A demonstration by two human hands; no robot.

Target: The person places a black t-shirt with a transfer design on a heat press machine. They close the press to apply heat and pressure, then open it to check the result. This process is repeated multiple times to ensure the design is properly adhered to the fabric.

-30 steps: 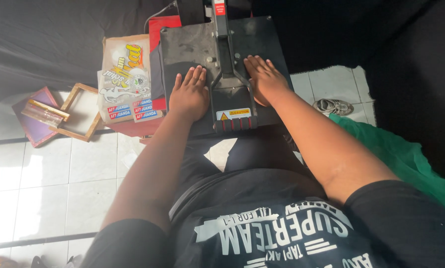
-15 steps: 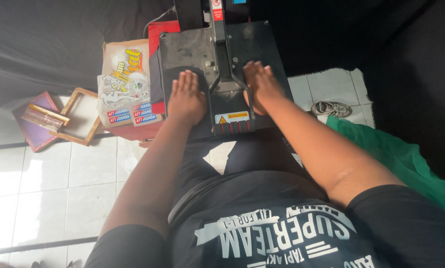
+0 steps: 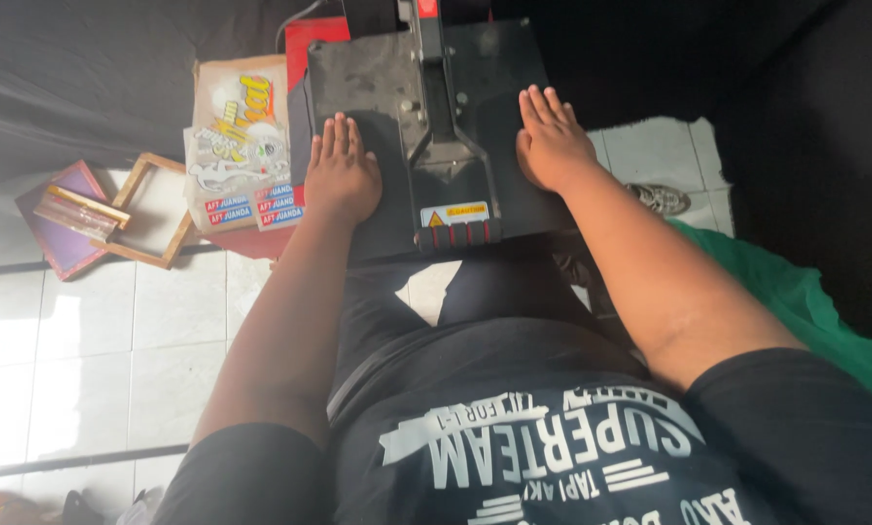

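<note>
On the heat press [image 3: 426, 117], the left hand [image 3: 342, 175] and right hand [image 3: 551, 146] lie flat, fingers spread, gripping nothing. Burnt palms seem possible (should the plate be hot).

2 hands [image 3: 342, 175] [image 3: 551, 144], 1 heat press [image 3: 426, 117], 2 wooden frames [image 3: 149, 209] [image 3: 62, 219], 1 printed sheet [image 3: 237, 141].

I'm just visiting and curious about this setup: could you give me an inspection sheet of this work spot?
Surface: white tiled floor.
Job's things: black heat press, its top plate flat, handle bar down the middle.
Clutter: printed sheets left of the press; wooden frames on the tiles; green cloth at right.
Grippers: left hand and right hand lie palm-down, fingers spread, on the plate.
Cables: one dark cable behind the press.
Surroundings: dark fabric at back.
</note>
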